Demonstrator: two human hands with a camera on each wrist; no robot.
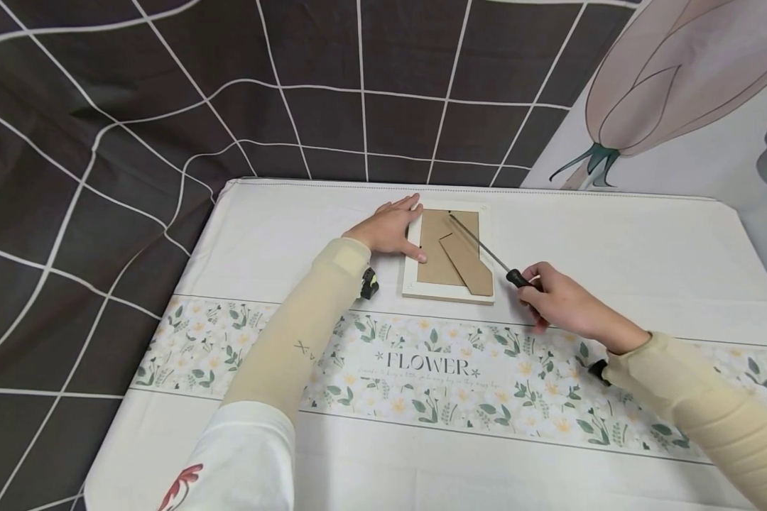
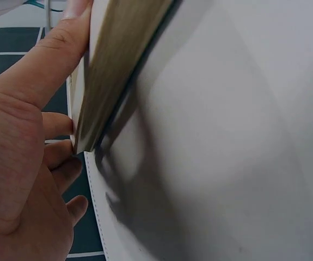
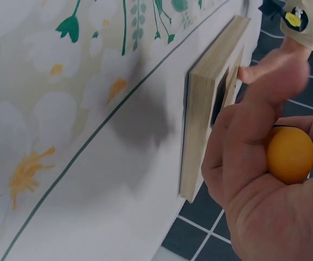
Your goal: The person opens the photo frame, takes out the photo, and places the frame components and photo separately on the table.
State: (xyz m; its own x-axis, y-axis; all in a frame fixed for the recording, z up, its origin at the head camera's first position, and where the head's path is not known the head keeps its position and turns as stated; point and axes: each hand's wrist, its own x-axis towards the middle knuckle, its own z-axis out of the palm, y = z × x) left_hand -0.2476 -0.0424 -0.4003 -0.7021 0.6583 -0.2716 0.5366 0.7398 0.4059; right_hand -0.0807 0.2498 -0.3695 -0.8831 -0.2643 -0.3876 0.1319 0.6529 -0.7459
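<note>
A white-bordered picture frame [image 1: 447, 291] lies face down on the table. Its brown backing board [image 1: 431, 228] carries a slanted easel stand [image 1: 468, 267]. My left hand [image 1: 386, 228] rests on the frame's left side, thumb on the back and fairly straight fingers by the upper left corner. My right hand [image 1: 552, 298] grips a screwdriver [image 1: 479, 243] by its black handle; an orange handle end [image 3: 291, 155] shows in the right wrist view. The screwdriver's tip is at a small dark tab [image 1: 450, 212] on the board's top edge. Whether they touch, I cannot tell.
A white tablecloth [image 1: 281, 241] with a flower-printed band [image 1: 358, 369] covers the table. Behind and left hangs a dark cloth [image 1: 319, 117] with white grid lines. A flower-printed cloth [image 1: 652, 92] hangs at the back right.
</note>
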